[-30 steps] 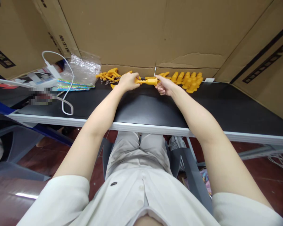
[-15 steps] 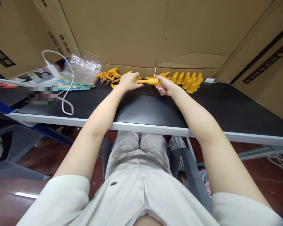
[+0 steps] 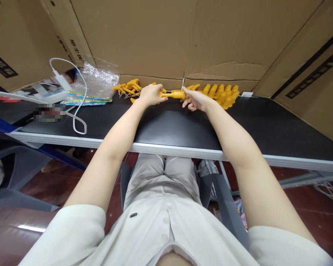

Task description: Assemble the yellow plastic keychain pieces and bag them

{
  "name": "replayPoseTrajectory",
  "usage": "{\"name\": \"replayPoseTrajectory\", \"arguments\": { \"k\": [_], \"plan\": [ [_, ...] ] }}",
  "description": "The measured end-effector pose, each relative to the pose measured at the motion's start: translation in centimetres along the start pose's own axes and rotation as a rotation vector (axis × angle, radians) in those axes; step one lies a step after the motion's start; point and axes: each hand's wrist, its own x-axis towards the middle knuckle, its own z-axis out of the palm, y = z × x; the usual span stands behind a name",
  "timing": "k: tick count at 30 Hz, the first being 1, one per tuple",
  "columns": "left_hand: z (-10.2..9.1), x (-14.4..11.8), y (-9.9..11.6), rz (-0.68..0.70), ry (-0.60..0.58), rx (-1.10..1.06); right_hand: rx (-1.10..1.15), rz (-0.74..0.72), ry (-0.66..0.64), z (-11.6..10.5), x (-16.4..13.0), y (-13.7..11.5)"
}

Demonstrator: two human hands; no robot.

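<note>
Near the far edge of the table (image 3: pixel 174 127), the left hand (image 3: pixel 151 95) holds in a closed grip the thin end of a yellow screw-like plastic piece (image 3: pixel 178 94), probably for steadiness. The right hand (image 3: pixel 195 99) has a half-open grip by its thick end; whether it touches, I cannot tell. Yellow plastic cylinders (image 3: pixel 227 96) stand along the table's far edge, perhaps for easy reach.

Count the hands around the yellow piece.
2: the left hand at the thin end of the yellow piece, the right hand at its thicker end. No other hand shows.
</note>
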Motion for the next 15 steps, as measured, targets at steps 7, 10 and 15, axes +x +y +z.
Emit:
{"name": "replayPoseTrajectory", "arguments": {
  "k": [7,10,15],
  "plan": [
    [0.6,0.6,-0.8,-0.002,0.015,-0.011,0.071,-0.118,0.01,-0.7,0.2,0.6],
    [0.9,0.8,-1.0,0.005,0.02,-0.026,0.083,-0.142,0.007,-0.9,0.8,1.0],
    [1.2,1.0,-1.2,0.016,0.033,-0.027,0.083,-0.157,0.003,-0.8,1.3,1.3]
  ]
}}
